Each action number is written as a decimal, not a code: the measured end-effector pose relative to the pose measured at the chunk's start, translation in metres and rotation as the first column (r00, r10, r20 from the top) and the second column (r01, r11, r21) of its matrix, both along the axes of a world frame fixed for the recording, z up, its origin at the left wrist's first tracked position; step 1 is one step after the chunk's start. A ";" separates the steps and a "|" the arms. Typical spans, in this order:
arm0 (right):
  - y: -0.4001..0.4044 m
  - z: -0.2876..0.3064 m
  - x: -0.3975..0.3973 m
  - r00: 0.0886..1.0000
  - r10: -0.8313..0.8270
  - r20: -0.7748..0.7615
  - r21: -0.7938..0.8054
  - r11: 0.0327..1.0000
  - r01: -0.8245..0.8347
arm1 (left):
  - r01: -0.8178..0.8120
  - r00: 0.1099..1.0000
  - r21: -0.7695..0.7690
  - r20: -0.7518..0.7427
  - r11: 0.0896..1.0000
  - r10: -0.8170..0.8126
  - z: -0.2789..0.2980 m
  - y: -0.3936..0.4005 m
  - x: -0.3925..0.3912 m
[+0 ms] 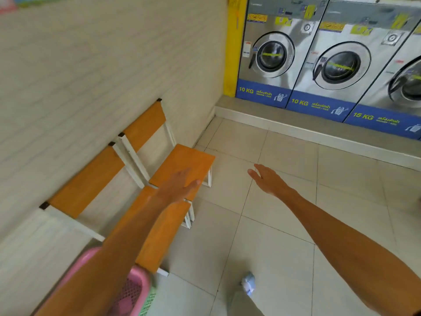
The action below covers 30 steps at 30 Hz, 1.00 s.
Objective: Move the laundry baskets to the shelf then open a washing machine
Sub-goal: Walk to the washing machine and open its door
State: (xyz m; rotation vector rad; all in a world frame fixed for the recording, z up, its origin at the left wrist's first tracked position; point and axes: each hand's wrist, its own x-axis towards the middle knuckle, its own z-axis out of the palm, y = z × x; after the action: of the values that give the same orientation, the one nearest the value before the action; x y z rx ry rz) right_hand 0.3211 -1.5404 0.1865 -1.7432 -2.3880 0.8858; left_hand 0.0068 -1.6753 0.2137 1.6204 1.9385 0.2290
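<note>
A pink laundry basket (pixel 134 290) sits at the bottom left, partly hidden under my left forearm, with a green basket edge (pixel 149 303) showing beside it. My left hand (pixel 177 187) reaches forward over the orange chairs, fingers apart, holding nothing. My right hand (pixel 267 180) stretches out over the tiled floor, open and empty. Three steel front-loading washing machines stand at the top right on a raised step: the left one (pixel 271 53), the middle one (pixel 339 65), and a third (pixel 407 85) cut off by the frame edge. All visible doors are closed.
Two orange chairs with white frames (pixel 182 160) stand against the white wall on the left. A raised grey step (pixel 296 126) runs below the machines. A yellow post (pixel 233 46) borders the left machine. My foot (pixel 248 283) shows at the bottom.
</note>
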 end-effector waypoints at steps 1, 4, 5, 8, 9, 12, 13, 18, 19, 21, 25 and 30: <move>0.022 0.003 0.012 1.000 -0.011 0.022 0.004 1.000 0.011 | 0.045 0.999 -0.002 -0.023 0.999 -0.045 0.002 0.031 0.009; 0.089 0.016 0.045 0.997 -0.033 0.076 -0.006 0.999 0.034 | 0.115 0.992 -0.012 -0.049 0.993 -0.116 0.010 0.121 0.040; 0.111 0.021 0.055 0.996 -0.043 0.079 -0.011 0.999 0.044 | 0.136 0.989 -0.013 -0.065 0.991 -0.137 0.012 0.151 0.051; 0.178 0.038 0.083 0.994 -0.084 0.076 -0.004 0.996 0.084 | 0.199 0.974 0.004 -0.112 0.980 -0.197 0.023 0.236 0.087; 0.201 0.043 0.092 0.993 -0.095 0.075 0.000 0.995 0.095 | 0.214 0.970 0.024 -0.122 0.976 -0.210 0.027 0.261 0.097; 0.262 0.052 0.112 0.990 -0.120 0.074 0.001 0.993 0.121 | 0.246 0.957 0.047 -0.167 0.968 -0.236 0.034 0.336 0.113; 0.282 0.053 0.116 0.989 -0.131 0.067 0.000 0.991 0.131 | 0.257 0.952 0.048 -0.183 0.965 -0.245 0.035 0.362 0.114; 0.387 0.050 0.122 0.986 -0.165 0.037 0.014 0.986 0.164 | 0.268 0.939 0.084 -0.244 0.960 -0.241 0.038 0.487 0.105; 0.410 0.048 0.121 0.984 -0.176 0.029 0.018 0.984 0.176 | 0.273 0.937 0.086 -0.251 0.958 -0.244 0.038 0.512 0.102; 0.454 0.044 0.119 0.978 -0.211 0.008 0.018 0.977 0.210 | 0.284 0.929 0.084 -0.272 0.955 -0.253 0.032 0.565 0.097; 0.535 0.045 0.123 0.947 -0.320 -0.030 -0.043 0.947 0.319 | 0.325 0.909 0.071 -0.298 0.943 -0.291 0.021 0.665 0.088; 0.630 0.053 0.142 0.891 -0.451 -0.048 -0.079 0.891 0.447 | 0.486 0.786 -0.010 -0.432 0.874 -0.442 0.020 0.783 0.094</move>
State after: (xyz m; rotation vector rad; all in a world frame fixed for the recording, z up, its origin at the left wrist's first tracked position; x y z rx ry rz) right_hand 0.4626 -0.9105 0.2398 -2.1260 -1.8061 0.9345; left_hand 0.1013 -0.8920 0.2332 2.3122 1.7552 -0.2527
